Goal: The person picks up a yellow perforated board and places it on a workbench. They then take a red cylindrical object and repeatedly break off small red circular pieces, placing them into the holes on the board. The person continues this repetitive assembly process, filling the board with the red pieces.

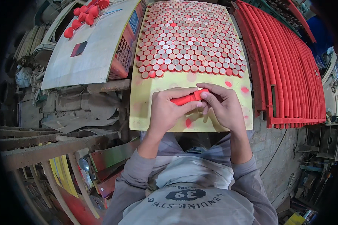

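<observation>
Both hands meet over the near end of a pale yellow board [150, 108]. My left hand [168, 109] wraps around a short stack of red round pieces [186, 98], held sideways like a rod. My right hand [223, 107] pinches the right end of the same stack with thumb and fingers. Farther up the board, many red-rimmed discs with silvery tops [189, 39] lie packed in rows, covering most of its surface. Red paint smudges [245, 90] mark the bare yellow strip near my hands.
Long rods of stacked red pieces [289, 63] lie side by side on a rack at the right. At the left, a grey sheet [90, 48] covers an orange crate [123, 56], with several red caps [84, 15] on it. Metal scrap and beams [45, 146] crowd the lower left.
</observation>
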